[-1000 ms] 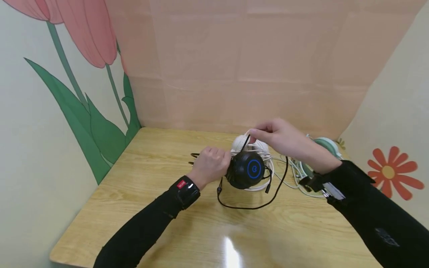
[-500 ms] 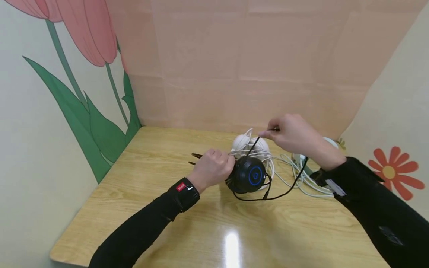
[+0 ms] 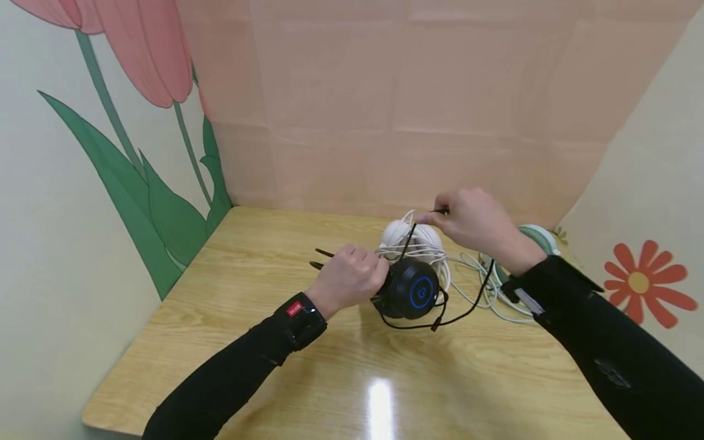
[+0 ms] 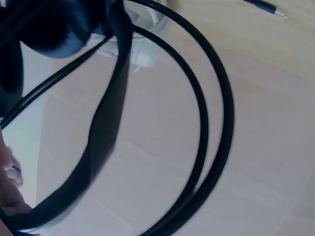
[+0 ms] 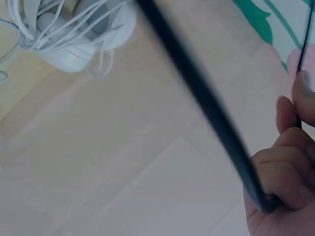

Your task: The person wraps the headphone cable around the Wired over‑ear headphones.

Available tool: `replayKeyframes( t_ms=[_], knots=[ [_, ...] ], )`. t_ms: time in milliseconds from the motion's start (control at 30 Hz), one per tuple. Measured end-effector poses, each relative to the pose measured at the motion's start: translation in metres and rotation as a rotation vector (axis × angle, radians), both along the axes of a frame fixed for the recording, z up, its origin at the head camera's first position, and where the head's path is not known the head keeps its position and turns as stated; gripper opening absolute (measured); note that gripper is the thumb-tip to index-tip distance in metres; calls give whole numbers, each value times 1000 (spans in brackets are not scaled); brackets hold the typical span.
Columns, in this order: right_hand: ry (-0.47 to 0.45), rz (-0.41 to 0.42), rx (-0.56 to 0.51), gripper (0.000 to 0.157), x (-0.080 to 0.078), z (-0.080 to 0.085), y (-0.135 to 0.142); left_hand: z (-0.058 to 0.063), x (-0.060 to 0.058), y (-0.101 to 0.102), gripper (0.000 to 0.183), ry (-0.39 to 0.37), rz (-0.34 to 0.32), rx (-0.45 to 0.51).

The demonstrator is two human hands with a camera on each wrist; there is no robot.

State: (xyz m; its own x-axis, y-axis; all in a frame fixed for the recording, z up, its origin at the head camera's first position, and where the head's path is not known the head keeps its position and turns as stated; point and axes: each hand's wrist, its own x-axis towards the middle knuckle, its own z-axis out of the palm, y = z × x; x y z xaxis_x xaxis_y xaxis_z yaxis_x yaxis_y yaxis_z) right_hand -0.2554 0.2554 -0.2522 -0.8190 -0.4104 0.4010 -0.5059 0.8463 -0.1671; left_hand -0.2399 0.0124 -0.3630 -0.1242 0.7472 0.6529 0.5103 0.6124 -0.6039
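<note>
Blue ringed logo (image 3: 421, 292) on black headphones (image 3: 403, 290), illegible red label (image 3: 294, 308) on wristband (image 3: 309, 327)

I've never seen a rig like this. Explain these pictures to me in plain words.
There is no machine here: each grip is a bare hand of one person in black sleeves. The wide picture comes from a camera worn on the head, looking forward and down. The two closer ones come from cameras on the wrists, each looking at that hand's work.

The left grip holds black over-ear headphones with a blue ring mark. The right grip pinches a black cable. Beyond the headphones, on the wooden table, lie what look like white headphones wrapped in white cable. To their right is a mint-green and white thing, partly hidden by the right arm, so I can't say what it is.
</note>
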Motion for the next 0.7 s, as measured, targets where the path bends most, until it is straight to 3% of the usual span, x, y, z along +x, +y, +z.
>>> replayKeyframes(
  t_ms=[167, 267, 333, 467, 567, 700],
  knots=[
    [-42, -34, 5, 52, -14, -20, -1, 7, -1, -5, 29, 29, -141, 7],
    [-135, -70, 31, 61, -18, -33, 2, 9, -3, -11, 29, 34, -199, 13],
    [-229, -91, 50, 65, -20, -39, 5, 10, -5, -15, 28, 42, -190, 1],
    [-413, -144, 83, 66, -21, -47, 9, 9, -8, -20, 23, 53, -80, -23],
    [-458, -174, 95, 65, -23, -54, 9, 7, -8, -22, 23, 39, -21, -26],
    [-449, -157, 54, 67, -27, -66, 6, 5, -8, -20, 27, 26, -58, -6]
  ],
)
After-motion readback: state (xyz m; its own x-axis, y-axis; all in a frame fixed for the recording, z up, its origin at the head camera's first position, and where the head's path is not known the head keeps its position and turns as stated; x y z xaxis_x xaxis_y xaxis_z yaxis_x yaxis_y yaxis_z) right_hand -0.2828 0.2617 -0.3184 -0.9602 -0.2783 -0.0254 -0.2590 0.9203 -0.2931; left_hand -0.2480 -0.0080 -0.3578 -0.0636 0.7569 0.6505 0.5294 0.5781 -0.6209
